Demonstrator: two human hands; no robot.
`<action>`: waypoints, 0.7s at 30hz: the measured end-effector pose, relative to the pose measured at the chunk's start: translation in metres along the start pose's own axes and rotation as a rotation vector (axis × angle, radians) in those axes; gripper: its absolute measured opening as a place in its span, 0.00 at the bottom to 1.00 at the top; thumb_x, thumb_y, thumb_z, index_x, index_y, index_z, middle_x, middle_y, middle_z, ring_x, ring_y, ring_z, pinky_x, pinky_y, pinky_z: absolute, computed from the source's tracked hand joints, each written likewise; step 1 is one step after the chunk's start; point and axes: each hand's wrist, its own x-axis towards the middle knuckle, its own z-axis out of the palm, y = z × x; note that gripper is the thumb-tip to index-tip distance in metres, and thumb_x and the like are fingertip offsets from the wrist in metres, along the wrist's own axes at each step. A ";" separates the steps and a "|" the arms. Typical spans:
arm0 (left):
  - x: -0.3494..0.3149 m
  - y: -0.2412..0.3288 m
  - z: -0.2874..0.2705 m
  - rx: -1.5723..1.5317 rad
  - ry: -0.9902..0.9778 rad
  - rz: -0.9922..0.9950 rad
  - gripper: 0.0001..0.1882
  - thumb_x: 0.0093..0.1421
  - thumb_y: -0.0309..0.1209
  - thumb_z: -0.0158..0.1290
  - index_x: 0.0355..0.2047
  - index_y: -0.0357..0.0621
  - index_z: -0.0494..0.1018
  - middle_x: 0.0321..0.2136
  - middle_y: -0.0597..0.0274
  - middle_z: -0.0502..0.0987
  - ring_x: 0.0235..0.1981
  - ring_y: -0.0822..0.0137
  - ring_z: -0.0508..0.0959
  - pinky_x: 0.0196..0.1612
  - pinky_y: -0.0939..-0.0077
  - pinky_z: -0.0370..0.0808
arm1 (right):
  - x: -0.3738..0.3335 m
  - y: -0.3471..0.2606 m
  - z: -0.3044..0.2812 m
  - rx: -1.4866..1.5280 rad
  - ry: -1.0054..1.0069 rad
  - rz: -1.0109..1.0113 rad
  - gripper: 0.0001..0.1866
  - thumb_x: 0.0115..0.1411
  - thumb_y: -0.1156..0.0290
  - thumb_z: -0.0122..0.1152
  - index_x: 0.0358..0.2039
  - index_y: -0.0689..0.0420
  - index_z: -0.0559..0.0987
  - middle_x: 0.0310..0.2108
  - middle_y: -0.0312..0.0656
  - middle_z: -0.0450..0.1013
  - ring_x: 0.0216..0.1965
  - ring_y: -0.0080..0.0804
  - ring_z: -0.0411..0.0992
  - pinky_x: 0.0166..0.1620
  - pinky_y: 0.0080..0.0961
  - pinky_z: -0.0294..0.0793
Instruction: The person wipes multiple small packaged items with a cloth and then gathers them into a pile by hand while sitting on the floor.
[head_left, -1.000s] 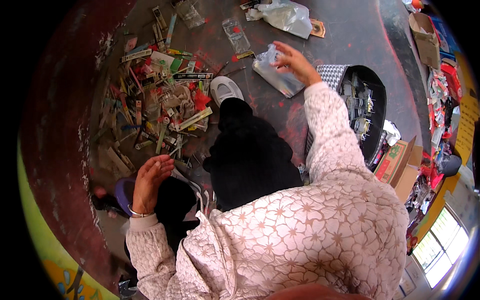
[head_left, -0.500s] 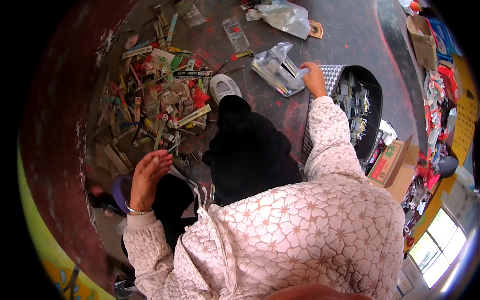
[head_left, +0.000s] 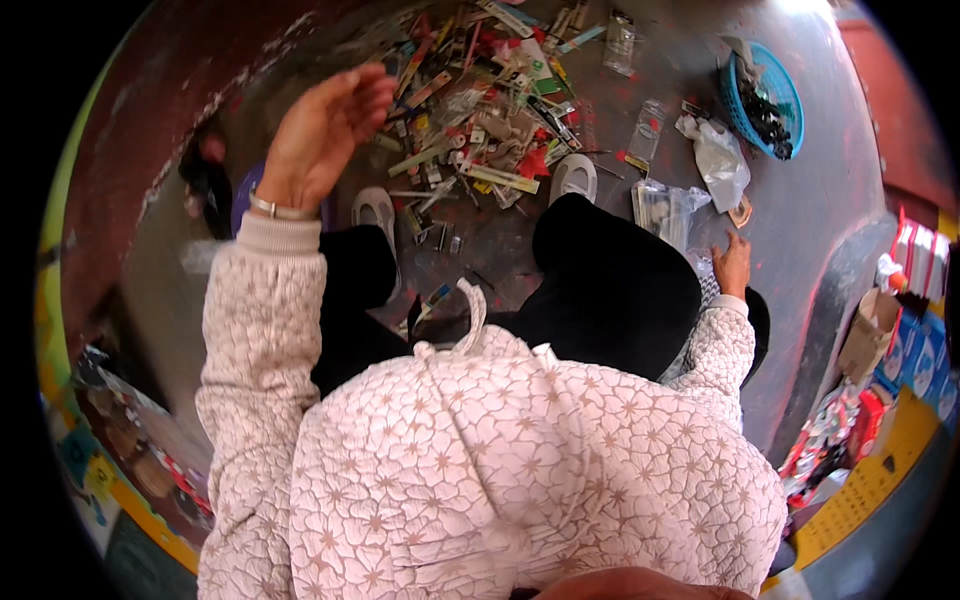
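My left hand (head_left: 332, 138) is raised on the left, its fingers stretched out and nothing in it. Beyond and beside it spreads a pile of small packaged items and scraps (head_left: 490, 120) on the floor. To the right, my right hand (head_left: 733, 265) reaches down past my right knee, fingers partly extended, with no object visible in it. Just beyond that hand lies a clear plastic bag (head_left: 660, 208) with flat, light-coloured contents. A black-and-white patterned bag (head_left: 708, 284) shows beside my right wrist, mostly hidden by my knee and sleeve.
A blue plastic basket (head_left: 795, 110) holding dark stuff stands at the far right. A whitish plastic bag (head_left: 722, 165) and a flat clear packet (head_left: 647, 130) lie nearby. Cardboard and blue boxes (head_left: 870, 335) line the right side. My shoes (head_left: 574, 178) stand beside the pile.
My left hand has risen and moved forward. My right hand has let go of the clear bag, which rests on the floor. The view has shifted, bringing the blue basket into sight.
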 end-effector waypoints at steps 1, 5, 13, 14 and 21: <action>0.004 0.003 -0.009 -0.090 -0.013 0.021 0.15 0.61 0.32 0.43 0.45 0.35 0.67 0.40 0.55 0.73 0.38 0.71 0.74 0.43 0.78 0.71 | 0.016 -0.005 -0.010 0.020 0.020 -0.051 0.20 0.47 0.66 0.59 0.42 0.57 0.73 0.41 0.52 0.68 0.43 0.48 0.68 0.43 0.38 0.69; 0.015 0.004 -0.043 -0.321 0.032 0.038 0.12 0.62 0.31 0.40 0.39 0.35 0.67 0.35 0.57 0.72 0.33 0.70 0.72 0.37 0.81 0.72 | 0.080 -0.075 -0.082 0.280 -0.129 -0.299 0.15 0.51 0.66 0.57 0.39 0.59 0.75 0.34 0.52 0.72 0.37 0.48 0.71 0.41 0.36 0.68; -0.001 0.021 -0.038 -0.693 0.027 0.038 0.10 0.59 0.34 0.42 0.24 0.44 0.68 0.23 0.62 0.72 0.24 0.69 0.71 0.27 0.79 0.69 | 0.131 -0.332 -0.120 0.120 -0.441 -0.970 0.14 0.56 0.60 0.50 0.31 0.58 0.76 0.27 0.50 0.72 0.31 0.46 0.71 0.33 0.36 0.69; -0.003 0.024 -0.037 -0.691 0.027 0.038 0.11 0.59 0.33 0.42 0.23 0.44 0.68 0.23 0.62 0.72 0.24 0.69 0.71 0.26 0.79 0.69 | 0.124 -0.355 -0.099 0.129 -0.525 -1.019 0.16 0.57 0.59 0.50 0.29 0.61 0.75 0.25 0.51 0.71 0.29 0.48 0.70 0.32 0.37 0.67; -0.019 0.024 -0.060 -0.804 0.026 -0.011 0.12 0.59 0.36 0.43 0.22 0.45 0.68 0.25 0.60 0.72 0.25 0.69 0.71 0.27 0.77 0.69 | 0.042 -0.408 0.082 -0.175 -0.547 -0.946 0.13 0.53 0.63 0.53 0.34 0.59 0.77 0.32 0.47 0.74 0.34 0.42 0.74 0.34 0.42 0.72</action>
